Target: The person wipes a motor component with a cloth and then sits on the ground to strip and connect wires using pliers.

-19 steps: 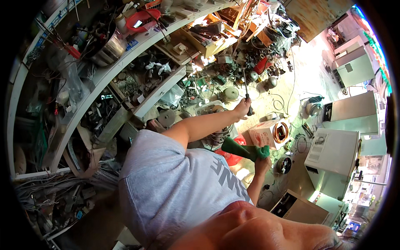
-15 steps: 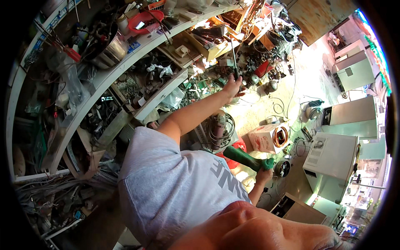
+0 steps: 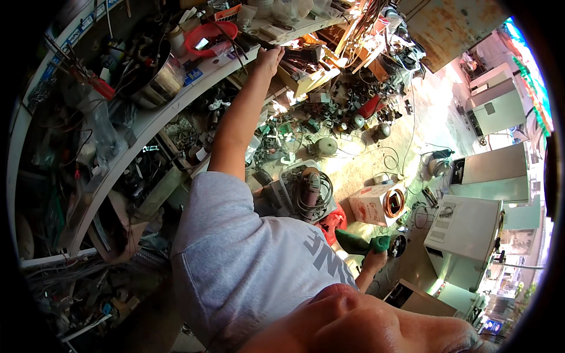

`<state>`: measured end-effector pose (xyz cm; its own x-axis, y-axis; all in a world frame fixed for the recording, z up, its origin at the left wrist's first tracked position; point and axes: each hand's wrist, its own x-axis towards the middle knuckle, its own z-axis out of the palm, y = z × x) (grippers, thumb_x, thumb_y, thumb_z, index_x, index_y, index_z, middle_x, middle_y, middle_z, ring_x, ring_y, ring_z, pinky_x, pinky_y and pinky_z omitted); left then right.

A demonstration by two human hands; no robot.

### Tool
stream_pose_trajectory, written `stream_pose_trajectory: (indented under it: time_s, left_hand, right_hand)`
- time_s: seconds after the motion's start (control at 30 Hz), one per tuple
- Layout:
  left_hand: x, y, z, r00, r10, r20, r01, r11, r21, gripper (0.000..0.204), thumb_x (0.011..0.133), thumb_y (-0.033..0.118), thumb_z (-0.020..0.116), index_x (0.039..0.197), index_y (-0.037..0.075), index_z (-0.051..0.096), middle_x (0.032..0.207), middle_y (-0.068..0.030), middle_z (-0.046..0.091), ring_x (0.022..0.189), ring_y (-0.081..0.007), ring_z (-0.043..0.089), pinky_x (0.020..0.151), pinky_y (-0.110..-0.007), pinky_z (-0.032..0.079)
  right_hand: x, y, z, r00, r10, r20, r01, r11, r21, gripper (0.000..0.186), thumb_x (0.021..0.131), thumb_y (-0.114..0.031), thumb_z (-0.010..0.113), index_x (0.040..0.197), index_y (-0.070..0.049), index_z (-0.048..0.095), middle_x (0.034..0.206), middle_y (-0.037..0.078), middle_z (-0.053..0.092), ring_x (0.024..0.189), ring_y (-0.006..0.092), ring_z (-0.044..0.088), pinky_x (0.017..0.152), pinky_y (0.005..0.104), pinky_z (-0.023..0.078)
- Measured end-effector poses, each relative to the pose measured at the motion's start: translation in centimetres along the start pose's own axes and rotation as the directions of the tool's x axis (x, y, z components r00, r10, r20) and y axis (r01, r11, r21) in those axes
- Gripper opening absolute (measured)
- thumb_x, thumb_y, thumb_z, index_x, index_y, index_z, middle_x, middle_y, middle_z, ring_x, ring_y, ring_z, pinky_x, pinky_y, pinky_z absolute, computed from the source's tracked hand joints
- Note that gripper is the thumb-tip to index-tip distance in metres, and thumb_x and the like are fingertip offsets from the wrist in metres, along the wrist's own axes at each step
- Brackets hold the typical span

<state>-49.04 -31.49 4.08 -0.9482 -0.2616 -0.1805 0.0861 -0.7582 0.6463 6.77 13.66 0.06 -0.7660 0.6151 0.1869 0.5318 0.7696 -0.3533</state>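
Observation:
My left hand (image 3: pixel 270 60) reaches up to the edge of the long workbench (image 3: pixel 203 76). Its fingers close around a long, thin, dark tool (image 3: pixel 254 41) whose kind I cannot make out, close to a red basin (image 3: pixel 206 39). Lower right, my right hand (image 3: pixel 375 259) grips a green, tube-shaped thing (image 3: pixel 352 241) with a brighter green end. Part of that thing disappears behind my grey shirt. An angle grinder (image 3: pixel 310 187) with a coiled cord rests on a grey crate (image 3: pixel 282 191) between my arms.
A white carton (image 3: pixel 371 206) with a copper coil (image 3: pixel 394 203) stands on the floor. Compressors and metal parts, among them a red cylinder (image 3: pixel 371 106), lie beyond it. White appliance cabinets (image 3: pixel 465 229) line the right. A steel pot (image 3: pixel 158 81) sits on the bench.
My left hand has swung up and left, from above the metal parts to the bench edge, carrying the long tool. My right hand has lowered slightly, still holding the green thing.

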Motion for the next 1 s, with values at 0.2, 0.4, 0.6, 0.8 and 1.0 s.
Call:
stream_pose_trajectory:
  time_s: [0.2,0.4,0.6,0.8,1.0]
  left_hand:
    - [0.8,0.1,-0.4,0.957,-0.120,-0.264,0.051,0.966,-0.253,0.029,0.088,0.019,0.066,0.106,0.000,0.054,0.098,-0.0100,0.061,0.084,-0.0193,0.065,0.072,-0.028,0.061]
    - [3.0,-1.1,-0.8,0.954,-0.127,-0.272,0.001,0.907,-0.421,0.026,0.089,0.023,0.063,0.107,0.004,0.057,0.098,-0.0053,0.063,0.083,-0.0186,0.065,0.071,-0.027,0.061]
    - [2.0,-2.7,-0.6,0.982,-0.085,-0.170,-0.005,0.882,-0.472,0.020,0.086,0.023,0.068,0.097,0.007,0.062,0.086,-0.0022,0.064,0.074,-0.0148,0.065,0.063,-0.022,0.059]
    - [-9.1,-9.7,-2.5,0.977,-0.213,0.007,0.206,0.935,-0.288,0.023,0.086,0.028,0.069,0.083,0.008,0.058,0.072,-0.0036,0.065,0.061,-0.0129,0.064,0.056,-0.025,0.057]
    - [-30.5,-18.1,-9.2,0.766,-0.632,-0.118,0.639,0.729,0.244,0.027,0.097,0.034,0.050,0.089,0.010,0.059,0.073,0.0014,0.061,0.057,-0.0086,0.057,0.053,-0.024,0.053]
  right_hand:
    - [-1.0,-0.7,-0.6,0.999,0.022,-0.031,-0.023,0.999,-0.035,0.019,0.077,-0.014,0.062,0.090,-0.001,0.066,0.082,0.025,0.063,0.079,0.0448,0.060,0.068,0.0512,0.046]
    - [-1.0,-0.7,-0.4,1.000,-0.007,0.003,0.007,0.999,-0.043,0.024,0.078,-0.016,0.062,0.096,-0.001,0.065,0.086,0.025,0.063,0.082,0.0453,0.059,0.071,0.0513,0.046]
    - [-1.4,-0.3,-0.9,0.998,0.058,0.012,-0.057,0.996,-0.071,0.024,0.078,-0.018,0.061,0.095,-0.002,0.065,0.086,0.025,0.063,0.084,0.0449,0.059,0.072,0.0515,0.045]
    - [-1.4,3.2,0.9,0.969,0.204,0.143,-0.160,0.950,-0.269,0.039,0.081,-0.026,0.062,0.113,-0.004,0.061,0.107,0.021,0.063,0.098,0.0405,0.059,0.084,0.0472,0.047]
    - [0.4,7.4,2.2,0.998,0.041,0.047,-0.035,0.992,-0.117,0.037,0.082,-0.023,0.060,0.112,-0.002,0.061,0.111,0.021,0.061,0.103,0.0404,0.057,0.088,0.0464,0.044]
